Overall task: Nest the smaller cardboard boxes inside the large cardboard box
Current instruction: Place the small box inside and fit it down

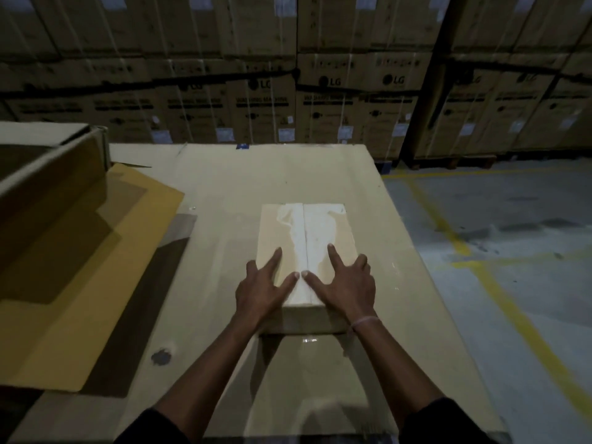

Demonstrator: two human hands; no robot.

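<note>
A small closed cardboard box point(317, 232) lies on a cardboard-covered work surface point(224, 187), its two top flaps meeting along a pale centre seam. My left hand point(264, 286) rests flat on the near left part of its top, fingers spread. My right hand point(346, 283) presses the near right part the same way, and the two thumbs almost touch at the seam. Neither hand is closed around the box. A large open cardboard box point(54, 168) stands at the left edge, with one flap point(96, 267) folded out flat toward me.
Stacked appliance cartons point(288, 91) form a wall behind the work surface. To the right is grey concrete floor point(512, 235) with yellow painted lines. A dark round mark point(161, 357) sits on the surface near my left forearm.
</note>
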